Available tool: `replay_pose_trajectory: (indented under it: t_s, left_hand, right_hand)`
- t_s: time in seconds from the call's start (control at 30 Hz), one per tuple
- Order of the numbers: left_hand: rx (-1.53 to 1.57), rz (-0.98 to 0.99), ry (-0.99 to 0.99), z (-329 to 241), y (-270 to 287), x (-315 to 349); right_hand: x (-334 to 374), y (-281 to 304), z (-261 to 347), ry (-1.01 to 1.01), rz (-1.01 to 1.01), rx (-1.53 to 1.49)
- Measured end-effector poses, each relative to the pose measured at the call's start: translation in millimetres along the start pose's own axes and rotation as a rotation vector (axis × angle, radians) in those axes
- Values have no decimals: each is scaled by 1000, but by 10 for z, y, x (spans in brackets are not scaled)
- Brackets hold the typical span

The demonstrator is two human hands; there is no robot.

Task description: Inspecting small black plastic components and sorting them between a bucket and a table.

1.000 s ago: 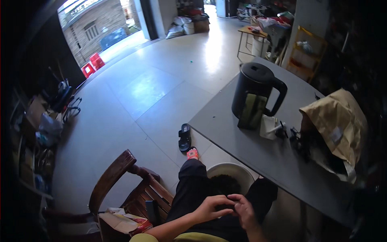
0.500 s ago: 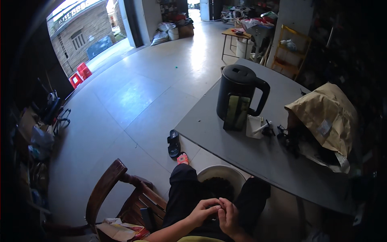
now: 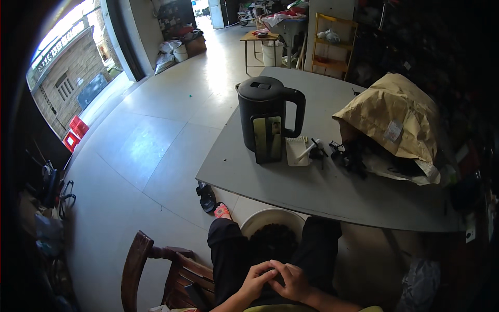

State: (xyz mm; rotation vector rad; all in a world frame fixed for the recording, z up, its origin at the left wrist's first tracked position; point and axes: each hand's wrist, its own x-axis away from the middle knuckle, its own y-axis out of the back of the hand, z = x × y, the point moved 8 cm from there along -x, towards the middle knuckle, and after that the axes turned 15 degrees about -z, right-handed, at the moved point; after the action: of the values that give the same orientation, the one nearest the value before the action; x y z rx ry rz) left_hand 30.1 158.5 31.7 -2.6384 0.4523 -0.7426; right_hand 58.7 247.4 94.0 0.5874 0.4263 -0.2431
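Over my lap my left hand [image 3: 254, 277] and my right hand [image 3: 292, 282] meet at the fingertips. Both are closed in a pinch; whatever lies between the fingers is too small or hidden to make out. Just beyond them, between my knees, stands a pale bucket [image 3: 249, 223] holding a heap of small dark pieces [image 3: 275, 237]. On the grey table [image 3: 332, 200] a brown paper bag [image 3: 390, 114] lies with its mouth toward me, and black parts [image 3: 349, 156] spill from it. A small white tray [image 3: 298, 156] sits to their left, a black piece with a white stem at its edge.
A black kettle [image 3: 260, 96] stands on the table with a phone [image 3: 267, 138] leaning against it. A wooden chair [image 3: 136, 265] is at my left, a dark slipper [image 3: 206, 198] on the floor by the table corner. Farther back are a small table [image 3: 257, 37] and a yellow rack [image 3: 335, 44].
My view has swung to the right, so table, kettle and bag appear farther left and higher. The hands remain pressed together, with the fingers slightly shifted.
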Motion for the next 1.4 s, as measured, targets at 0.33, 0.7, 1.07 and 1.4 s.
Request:
replay_pose_trajectory:
  t_s: [0.33,0.7,1.07,1.4]
  left_hand:
    - [-718,183,-780,-631,-295,235]
    - [-636,121,-708,-573,-216,216]
    - [-562,632,-586,-556,-320,384]
    - [-787,481,-566,-511,-260,234]
  right_hand:
    - [356,-132,-510,-1111,195,-1219]
    - [448,-322,-449,-1045,251,-1115]
    - [678,-305,24,-657,969,-1000]
    - [360,-164,-162,-441,801,-623]
